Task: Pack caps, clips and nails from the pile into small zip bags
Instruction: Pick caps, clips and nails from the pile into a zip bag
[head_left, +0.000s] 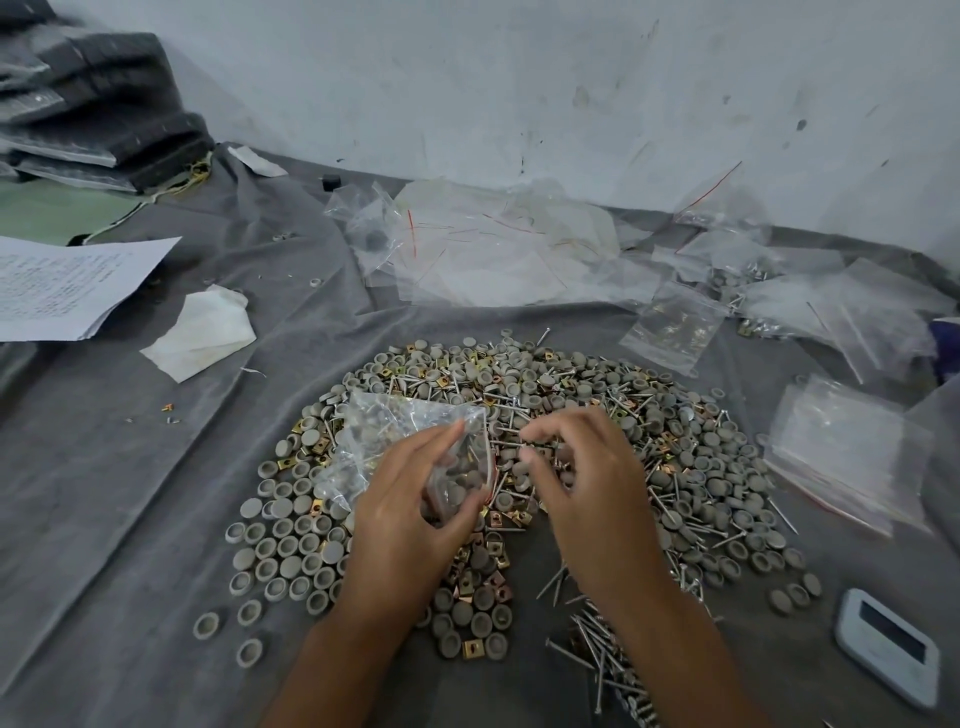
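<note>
A wide pile (597, 405) of grey round caps, brass square clips and steel nails lies on a grey cloth. My left hand (410, 514) grips a small clear zip bag (395, 441) by its open mouth, just above the pile; grey caps show inside the bag. My right hand (587, 483) hovers right beside the bag's mouth, fingers curled, pinching a few nails (540, 446) between thumb and fingertips. More loose nails (602, 649) lie near my right forearm.
Empty zip bags (493, 249) are heaped at the back by the wall, with filled bags (675, 325) and a stack (852, 452) at the right. Papers (62, 286) and a tissue (202, 332) lie at the left, a small white device (888, 644) at the lower right.
</note>
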